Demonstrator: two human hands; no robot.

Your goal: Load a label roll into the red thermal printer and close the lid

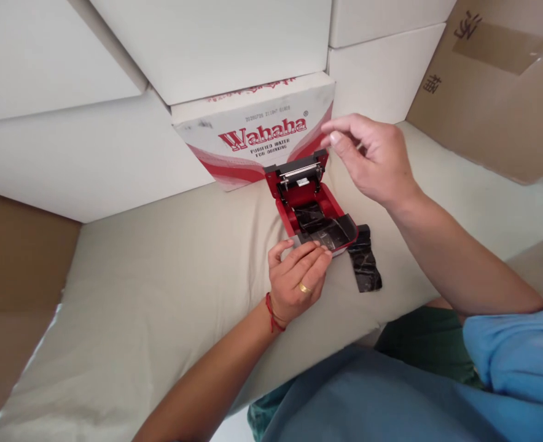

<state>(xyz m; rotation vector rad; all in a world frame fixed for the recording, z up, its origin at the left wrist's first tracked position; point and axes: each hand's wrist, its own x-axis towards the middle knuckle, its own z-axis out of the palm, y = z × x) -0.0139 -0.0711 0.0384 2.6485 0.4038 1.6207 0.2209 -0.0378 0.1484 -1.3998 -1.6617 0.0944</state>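
Observation:
A small red device with its lid swung open stands on a pale padded surface. Black glossy film lies in its bay, and a strip of that film hangs out over the right side. My left hand, wearing a ring and a red string bracelet, rests against the device's front edge with its fingers curled on it. My right hand hovers just right of the open lid, thumb and forefinger pinched together; I cannot make out anything between them.
A Wahaha water carton stands right behind the device, with white boxes stacked around it. Brown cardboard boxes sit at the right and left. My blue and green clothing fills the bottom right.

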